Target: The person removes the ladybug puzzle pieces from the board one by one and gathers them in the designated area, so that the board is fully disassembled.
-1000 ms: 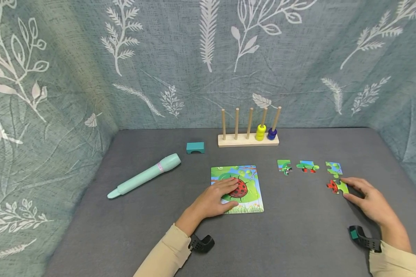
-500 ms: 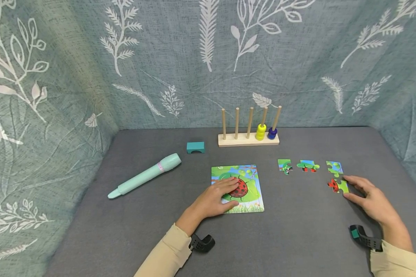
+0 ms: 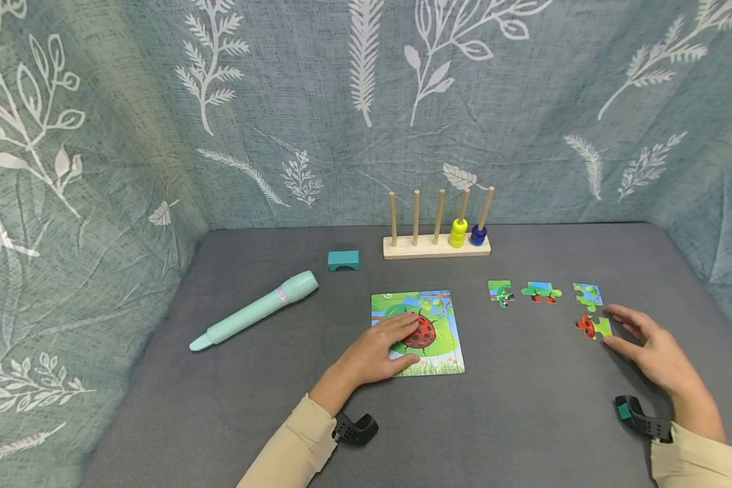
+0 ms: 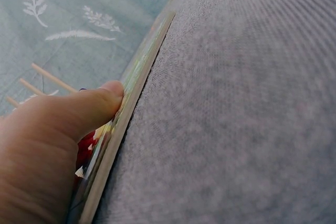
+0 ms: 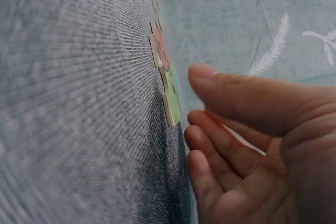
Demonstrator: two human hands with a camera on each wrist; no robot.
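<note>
In the head view my left hand [image 3: 378, 347] rests on the square ladybug puzzle board [image 3: 442, 352], its fingers spread over the picture. The left wrist view shows the thumb on top of the board near its edge [image 4: 107, 156]. At the right, my right hand [image 3: 661, 356] hovers just beside a red and green jigsaw piece [image 3: 592, 327] lying on the table. From the right wrist, the loosely bent fingers and thumb stand apart from that piece [image 5: 170, 98] with nothing between them. Just behind it lies a blue and green piece [image 3: 587, 296].
Two more jigsaw pieces, a green one [image 3: 500, 291] and a red-green one [image 3: 541, 292], lie further left. At the back stand a wooden peg stand [image 3: 427, 251] with yellow and blue beads and a teal block [image 3: 343, 259]. A mint-green folded umbrella-like stick [image 3: 253, 312] lies left.
My right hand's fingers have drawn back slightly from the red and green jigsaw piece, which stays on the table. The left hand has kept its place on the board.
</note>
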